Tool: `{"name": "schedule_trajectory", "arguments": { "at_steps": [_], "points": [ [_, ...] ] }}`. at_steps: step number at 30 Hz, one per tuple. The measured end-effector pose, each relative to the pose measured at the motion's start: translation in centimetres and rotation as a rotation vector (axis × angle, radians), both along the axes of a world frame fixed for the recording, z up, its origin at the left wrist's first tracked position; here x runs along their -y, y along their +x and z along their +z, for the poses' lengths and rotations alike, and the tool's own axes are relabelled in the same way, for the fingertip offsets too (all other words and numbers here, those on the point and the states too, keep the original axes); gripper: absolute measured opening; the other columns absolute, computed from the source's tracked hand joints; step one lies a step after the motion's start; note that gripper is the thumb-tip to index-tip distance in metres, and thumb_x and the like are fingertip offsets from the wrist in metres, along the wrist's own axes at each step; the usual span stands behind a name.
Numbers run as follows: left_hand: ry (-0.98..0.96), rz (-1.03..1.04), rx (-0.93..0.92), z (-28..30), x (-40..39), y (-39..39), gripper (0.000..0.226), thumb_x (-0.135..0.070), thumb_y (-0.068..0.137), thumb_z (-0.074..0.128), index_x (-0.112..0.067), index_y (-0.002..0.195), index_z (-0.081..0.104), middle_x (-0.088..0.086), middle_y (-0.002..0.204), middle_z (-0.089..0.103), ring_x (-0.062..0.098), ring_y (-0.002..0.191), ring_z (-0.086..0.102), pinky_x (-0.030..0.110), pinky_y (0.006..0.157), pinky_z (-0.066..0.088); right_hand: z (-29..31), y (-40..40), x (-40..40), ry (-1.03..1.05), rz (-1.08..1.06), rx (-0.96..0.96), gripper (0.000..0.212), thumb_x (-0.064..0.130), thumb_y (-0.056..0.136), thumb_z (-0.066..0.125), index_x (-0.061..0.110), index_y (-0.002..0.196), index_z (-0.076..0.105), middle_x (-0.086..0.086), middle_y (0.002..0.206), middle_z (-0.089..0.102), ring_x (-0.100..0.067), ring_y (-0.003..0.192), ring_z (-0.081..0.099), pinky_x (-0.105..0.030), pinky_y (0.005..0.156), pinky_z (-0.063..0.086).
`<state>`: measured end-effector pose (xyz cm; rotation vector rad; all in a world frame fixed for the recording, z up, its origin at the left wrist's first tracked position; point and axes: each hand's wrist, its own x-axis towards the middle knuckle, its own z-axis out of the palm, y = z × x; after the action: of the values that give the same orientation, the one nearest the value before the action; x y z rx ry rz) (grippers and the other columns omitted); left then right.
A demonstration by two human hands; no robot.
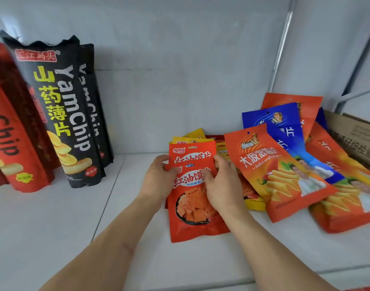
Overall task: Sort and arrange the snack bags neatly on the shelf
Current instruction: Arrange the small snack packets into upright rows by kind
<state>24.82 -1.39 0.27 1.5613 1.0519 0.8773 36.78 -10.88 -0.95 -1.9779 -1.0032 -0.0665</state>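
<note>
A small red snack bag (192, 215) lies flat on the white shelf (64, 227), on top of a second red bag (191, 153) of the same kind. My left hand (159, 179) grips the top bag's left edge. My right hand (222, 185) pinches its upper right corner, thumb on the printed front. Yellow small bags (195, 138) peek out behind the red ones. To the right, a large orange wavy-chip bag (270, 175) lies over a blue bag (285, 131) and more orange bags (348, 206).
Tall black YamChip bags (60, 114) and red YamChip bags (16, 143) stand upright at the left against the back wall. A cardboard box (356, 135) sits at the far right behind the pile. A metal shelf post (282, 49) rises at the right.
</note>
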Motion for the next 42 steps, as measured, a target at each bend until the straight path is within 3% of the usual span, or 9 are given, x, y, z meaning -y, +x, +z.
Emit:
{"name": "schedule_trajectory", "arguments": {
  "at_steps": [5, 11, 16, 22, 25, 28, 31, 34, 42],
  "points": [
    [-0.122, 0.056, 0.242, 0.1, -0.8, -0.2, 0.048, -0.020, 0.095, 0.066, -0.027, 0.138, 0.046, -0.002, 0.111, 0.066, 0.015, 0.083, 0.071, 0.028, 0.057, 0.058, 0.3, 1.0, -2.1, 0.192, 0.095, -0.435, 0.046, 0.025, 0.095, 0.064, 0.023, 0.138, 0.048, 0.005, 0.123, 0.063, -0.016, 0.112, 0.064, -0.035, 0.092, 0.055],
    [-0.391, -0.049, 0.412, 0.9, -1.3, -0.8, 0.025, -0.032, 0.094, 0.066, -0.014, 0.112, 0.066, 0.008, 0.096, 0.078, 0.030, 0.085, 0.076, 0.050, 0.085, 0.059, 0.4, 1.2, -4.1, 0.324, 0.116, -0.662, 0.036, 0.026, 0.095, 0.065, 0.019, 0.130, 0.062, 0.001, 0.116, 0.069, -0.015, 0.103, 0.067, -0.036, 0.089, 0.057],
    [-0.362, -0.085, 0.428, 1.1, -1.7, -1.2, 0.025, -0.034, 0.098, 0.060, -0.015, 0.114, 0.067, 0.009, 0.100, 0.078, 0.031, 0.090, 0.075, 0.055, 0.090, 0.057, 0.2, 0.6, -4.5, 0.263, 0.128, -0.619, 0.027, 0.043, 0.093, 0.063, 0.026, 0.114, 0.064, 0.009, 0.108, 0.068, -0.014, 0.102, 0.066, -0.043, 0.091, 0.056],
    [-0.296, -0.042, 0.463, 1.7, -2.2, -2.1, 0.024, -0.036, 0.099, 0.057, -0.018, 0.112, 0.068, 0.006, 0.098, 0.078, 0.029, 0.089, 0.076, 0.049, 0.084, 0.060, 0.9, -0.3, -3.8, 0.108, 0.319, -0.537, 0.026, 0.046, 0.096, 0.056, 0.024, 0.097, 0.068, 0.014, 0.093, 0.071, -0.007, 0.088, 0.068, -0.027, 0.079, 0.057],
    [-0.282, -0.041, 0.446, 1.9, -2.3, -2.2, 0.027, -0.039, 0.098, 0.058, -0.016, 0.110, 0.068, 0.006, 0.098, 0.078, 0.028, 0.089, 0.076, 0.047, 0.084, 0.059, 1.1, -0.2, -4.4, 0.142, 0.292, -0.530, 0.024, 0.038, 0.095, 0.061, 0.017, 0.093, 0.070, 0.006, 0.092, 0.074, -0.015, 0.089, 0.070, -0.038, 0.083, 0.059],
    [0.037, 0.058, 0.104, 1.5, -2.7, -2.7, 0.038, -0.051, 0.099, 0.049, -0.018, 0.103, 0.066, -0.001, 0.104, 0.076, 0.015, 0.087, 0.073, 0.033, 0.079, 0.057, 1.7, 0.0, -5.0, 0.203, 0.236, -0.544, 0.023, 0.038, 0.094, 0.063, 0.016, 0.090, 0.069, 0.002, 0.090, 0.074, -0.021, 0.089, 0.071, -0.049, 0.086, 0.057],
    [0.635, 0.337, -0.355, 1.0, -3.5, -3.8, 0.034, -0.044, 0.101, 0.047, -0.021, 0.120, 0.063, -0.004, 0.123, 0.066, 0.017, 0.105, 0.062, 0.031, 0.080, 0.048, 2.8, -0.5, -5.7, 0.202, 0.215, -0.547, 0.026, 0.035, 0.096, 0.061, 0.010, 0.093, 0.068, -0.010, 0.095, 0.074, -0.031, 0.090, 0.070, -0.051, 0.083, 0.057],
    [1.096, 0.465, -0.434, 1.8, -4.3, -5.0, 0.028, -0.034, 0.097, 0.054, -0.013, 0.107, 0.070, 0.003, 0.108, 0.070, 0.028, 0.092, 0.065, 0.038, 0.072, 0.053, 3.8, -1.8, -7.5, 0.218, 0.225, -0.545, 0.027, 0.029, 0.097, 0.060, 0.004, 0.095, 0.067, -0.012, 0.093, 0.073, -0.028, 0.087, 0.069, -0.044, 0.081, 0.056],
    [1.350, 0.377, -0.608, 0.2, -7.3, -9.2, 0.021, -0.027, 0.093, 0.057, -0.015, 0.082, 0.069, 0.001, 0.083, 0.067, 0.026, 0.076, 0.062, 0.037, 0.060, 0.049, 3.7, -6.6, -14.3, 0.138, 0.234, -0.544, 0.026, 0.028, 0.099, 0.057, 0.006, 0.090, 0.068, -0.010, 0.090, 0.072, -0.025, 0.076, 0.066, -0.034, 0.067, 0.052]
  ]
}}
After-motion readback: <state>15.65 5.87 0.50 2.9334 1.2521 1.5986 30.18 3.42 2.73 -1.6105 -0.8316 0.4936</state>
